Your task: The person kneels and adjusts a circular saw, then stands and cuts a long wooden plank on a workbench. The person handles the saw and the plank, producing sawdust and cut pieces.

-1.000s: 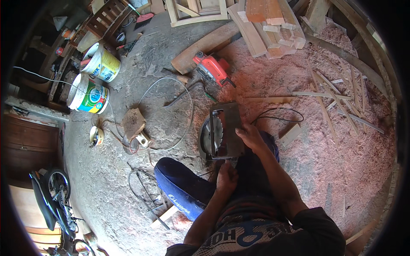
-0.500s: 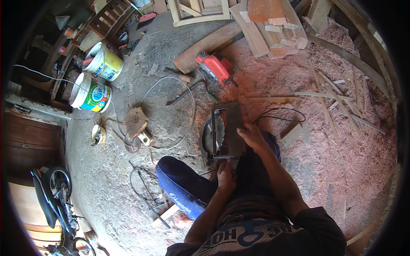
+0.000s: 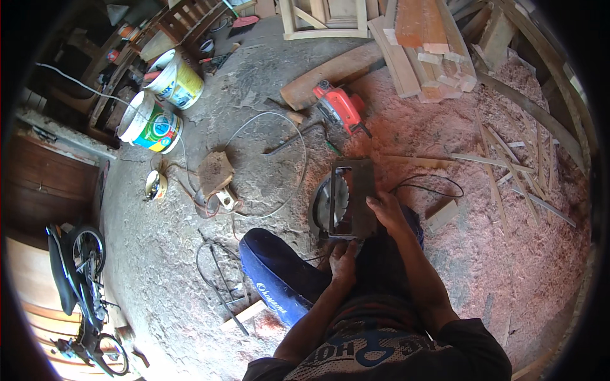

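Note:
A circular saw [image 3: 361, 184] is held on its side in front of my bent legs, its flat dark base plate toward me and the toothed blade [image 3: 330, 200] showing beside the plate's slot. My right hand [image 3: 386, 209] grips the plate's right side, thumb on its face. My left hand [image 3: 343, 261] is closed at the saw's lower edge, its fingertips partly hidden. A dark cord loop [image 3: 426, 184] lies right of the saw.
A red power planer [image 3: 343, 108], a log [image 3: 305, 86], stacked planks [image 3: 416, 32] and a wooden frame [image 3: 324, 35] lie ahead. Left are buckets [image 3: 149, 130], a wooden block [image 3: 214, 171], cables and a parked motorbike [image 3: 82, 286]. Shavings and thin strips [image 3: 508, 165] cover the right floor.
The head view has turned slightly, shifting the room and the saw rightward in the picture. Both hands keep much the same hold on the saw.

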A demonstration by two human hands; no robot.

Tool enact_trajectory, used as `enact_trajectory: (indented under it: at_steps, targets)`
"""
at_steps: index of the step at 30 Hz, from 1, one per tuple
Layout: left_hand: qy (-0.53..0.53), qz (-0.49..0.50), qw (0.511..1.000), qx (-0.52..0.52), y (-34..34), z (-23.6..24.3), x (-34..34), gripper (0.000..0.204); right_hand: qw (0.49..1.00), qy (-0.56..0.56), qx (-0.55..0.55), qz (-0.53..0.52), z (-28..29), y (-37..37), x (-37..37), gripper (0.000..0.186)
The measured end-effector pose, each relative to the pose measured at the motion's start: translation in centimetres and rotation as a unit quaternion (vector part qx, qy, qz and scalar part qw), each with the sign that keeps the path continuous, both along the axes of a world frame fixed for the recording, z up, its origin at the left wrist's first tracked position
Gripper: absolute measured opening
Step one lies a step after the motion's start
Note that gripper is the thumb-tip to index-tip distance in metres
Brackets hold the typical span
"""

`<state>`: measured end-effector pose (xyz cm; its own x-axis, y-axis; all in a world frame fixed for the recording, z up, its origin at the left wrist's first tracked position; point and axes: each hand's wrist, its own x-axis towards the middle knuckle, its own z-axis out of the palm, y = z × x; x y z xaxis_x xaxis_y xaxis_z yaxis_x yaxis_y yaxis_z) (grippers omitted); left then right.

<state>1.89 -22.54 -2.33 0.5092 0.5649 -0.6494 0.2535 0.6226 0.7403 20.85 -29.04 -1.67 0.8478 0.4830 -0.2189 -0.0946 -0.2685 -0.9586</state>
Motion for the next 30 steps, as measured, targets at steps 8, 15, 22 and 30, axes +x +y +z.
enact_trajectory:
  at_steps: [8, 15, 22, 30]
  targets:
    - [-0.049, -0.016, 0.993, 0.109, -0.4, -0.3, 0.2, 0.02, 1.0, -0.019, -0.015, 0.007, -2.1, -0.2, 0.7, 0.033]
    - [-0.008, -0.075, 0.991, 0.108, 2.9, -2.9, -3.5, 0.032, 0.999, 0.013, 0.05, 0.004, 0.4, 0.2, -0.7, 0.031]
    - [-0.004, 0.041, 0.999, -0.033, 11.3, -0.7, 1.1, 0.048, 0.999, 0.026, -0.028, 0.011, -1.7, -1.8, 0.8, 0.032]
    - [0.043, -0.035, 0.998, -0.025, 15.8, -14.0, 3.6, 0.081, 0.993, 0.046, -0.087, 0.064, 2.5, -1.3, -2.7, 0.029]
